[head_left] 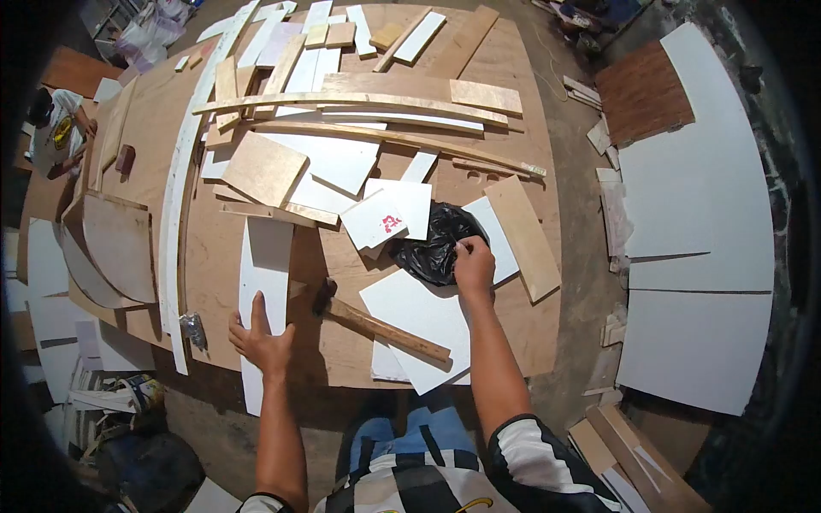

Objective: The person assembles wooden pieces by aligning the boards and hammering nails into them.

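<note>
My left hand (263, 335) rests with its fingers spread on a long narrow white board (265, 274) at the table's near edge. My right hand (475, 263) is over the right side of a black plastic bag (432, 248), its fingers pinched together; whatever they hold is too small to name. Between my hands lies a hammer (385, 329) with a wooden handle, partly on a white panel (419, 308). A white piece with red marks (373, 221) touches the bag's left side.
Wood strips and boards (368, 103) cover the far part of the plywood table (342, 368). A small clear bag (194, 330) lies near the left edge. Another person (60, 132) is at the far left. Large white panels (697, 197) lie on the right.
</note>
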Motion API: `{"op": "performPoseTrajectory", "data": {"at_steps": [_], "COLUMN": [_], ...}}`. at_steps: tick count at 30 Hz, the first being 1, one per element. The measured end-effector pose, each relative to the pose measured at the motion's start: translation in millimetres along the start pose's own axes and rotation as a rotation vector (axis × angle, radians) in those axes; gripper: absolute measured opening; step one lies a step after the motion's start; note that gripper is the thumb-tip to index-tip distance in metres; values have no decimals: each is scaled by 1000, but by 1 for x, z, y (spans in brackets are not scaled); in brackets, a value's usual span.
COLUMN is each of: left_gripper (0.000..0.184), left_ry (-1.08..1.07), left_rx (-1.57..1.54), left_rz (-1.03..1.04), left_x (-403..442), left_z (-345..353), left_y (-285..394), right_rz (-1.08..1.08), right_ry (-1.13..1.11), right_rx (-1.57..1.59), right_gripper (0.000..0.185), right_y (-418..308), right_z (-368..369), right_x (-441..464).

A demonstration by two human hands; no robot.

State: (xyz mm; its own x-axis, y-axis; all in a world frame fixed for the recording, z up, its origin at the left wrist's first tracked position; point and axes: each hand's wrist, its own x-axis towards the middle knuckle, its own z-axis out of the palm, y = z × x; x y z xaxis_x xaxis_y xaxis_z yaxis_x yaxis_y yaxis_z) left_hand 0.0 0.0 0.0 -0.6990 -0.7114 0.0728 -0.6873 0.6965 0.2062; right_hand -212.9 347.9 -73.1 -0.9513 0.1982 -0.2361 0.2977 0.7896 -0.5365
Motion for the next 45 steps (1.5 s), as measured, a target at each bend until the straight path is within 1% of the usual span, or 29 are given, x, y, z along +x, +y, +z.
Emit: {"op": "performPoseTrajectory", "data": {"at_steps": [2, 3, 5, 7, 9, 10, 12, 13, 15, 16, 18, 19, 21, 22, 23, 24, 25, 26, 27, 30, 33, 35, 36, 38, 39, 41, 42, 44, 45], "left_gripper": [102, 102, 102, 102, 102, 102, 102, 102, 103, 103, 103, 102, 102, 102, 102, 102, 102, 102, 102, 101, 102, 102, 102, 101, 101, 102, 102, 103, 103], "left_ry": [25, 34, 34, 35, 43, 38, 35, 34, 32, 30, 27, 27, 24, 19, 11, 10, 14, 17, 15, 25, 30, 21, 20, 10, 12, 27, 31, 16, 24], "left_rx": [9, 54, 67, 61, 61, 53, 36, 34, 28, 23, 15, 14, 11, 18, 21, 17, 14, 15, 17, 25, 21, 21, 26, 11, 16, 11, 17, 16, 6], "left_rz": [10, 13, 12, 17, 25, 23, 19, 18, 11, 17, 17, 16, 14, 8, 1, -1, 1, 5, 5, 15, 12, 1, 1, 14, 13, 37, 33, 38, 77], "left_x": [-2, 5, 8, 6, 8, 8, 8, 7, 5, 4, 3, 3, 2, 2, 2, 2, 2, 2, 2, 1, 1, 2, 2, 1, 2, 2, 2, 3, 4], "left_z": [2, -18, -16, -14, -14, -15, -11, -10, -7, -5, -3, -3, -2, -3, -3, -2, -1, -1, -2, -2, -1, -1, -1, -2, -1, 2, 1, -4, -3], "left_y": [3, -14, -11, -9, -9, -10, -9, -8, -7, -6, -5, -3, -1, -1, 0, 1, 1, 0, 0, 1, 0, 1, 0, -2, -3, -7, -6, -10, -19], "right_rz": [7, 23, 128, 134, 272, 270, 311, 306, 237, 233, 115, 114, -131, -133, -133, -205, -273, -293, -290, -304, -253, -286, -284, -320, -320, -481, -477, -477, -480], "right_ry": [13, -17, -80, -104, -219, -219, -269, -269, -329, -332, -344, -346, -107, -35, -34, -20, -5, 63, 61, 147, 149, 198, 194, 102, 99, 105, 105, 78, 51], "right_rx": [492, 523, 906, 951, 1174, 1176, 1419, 1416, 1511, 1505, 1493, 1488, 781, 722, 719, 430, 141, 104, 104, 25, 77, 197, 199, 322, 325, 50, -5, 11, 22], "right_gripper": [13, 13, 13, 13, 8, 8, 10, 10, 13, 13, 16, 16, 27, 27, 27, 26, 25, 19, 19, 18, 20, 19, 19, 20, 20, 18, 16, 14, 13], "right_y": [16, 0, -4, -3, -4, -4, -1, 0, 3, 6, 7, 5, -5, -22, -8, 14, 18, 21, 17, 8, 6, 5, 0, -15, -18, -23, -20, -15, -14], "right_z": [1, 13, 3, -9, -18, -21, -26, -28, -32, -33, -34, -34, -33, -41, -34, -23, -22, -16, -15, -15, -12, -8, -10, -15, -11, -6, 3, 9, 11], "right_x": [1, -17, -18, -19, -19, -19, -19, -18, -17, -16, -14, -13, -13, -20, -14, -2, 2, 2, 0, -5, -9, -8, -10, -17, -18, -19, -17, -13, -12]}}
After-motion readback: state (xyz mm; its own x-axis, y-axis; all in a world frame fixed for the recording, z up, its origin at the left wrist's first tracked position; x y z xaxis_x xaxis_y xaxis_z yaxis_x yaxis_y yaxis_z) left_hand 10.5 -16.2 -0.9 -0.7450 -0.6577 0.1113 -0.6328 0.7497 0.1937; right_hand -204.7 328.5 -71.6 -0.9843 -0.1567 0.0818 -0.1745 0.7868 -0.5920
